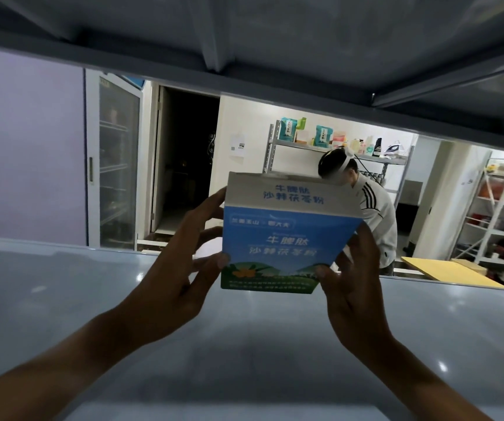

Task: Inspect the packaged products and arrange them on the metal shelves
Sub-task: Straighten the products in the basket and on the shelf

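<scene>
Both hands grip a blue-and-white box (287, 238) printed 牛脾肽 沙棘茯苓粉, left hand (180, 265) and right hand (351, 281) at its sides, above the metal shelf (92, 299) near its far edge.

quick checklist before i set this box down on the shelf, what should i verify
1. Grip: left hand and right hand both hold the blue box by its sides. Ok.
2. Landing spot: the grey shelf under the box shows bare surface. Ok.
3. Headroom: the upper shelf sits well above the box top. Ok.
4. Printed front faces you, text upright. Ok.
5. Box is tilted, bottom not flat to the shelf. Not ok.
6. Damage on back and underside: hidden. Cannot tell.
</scene>
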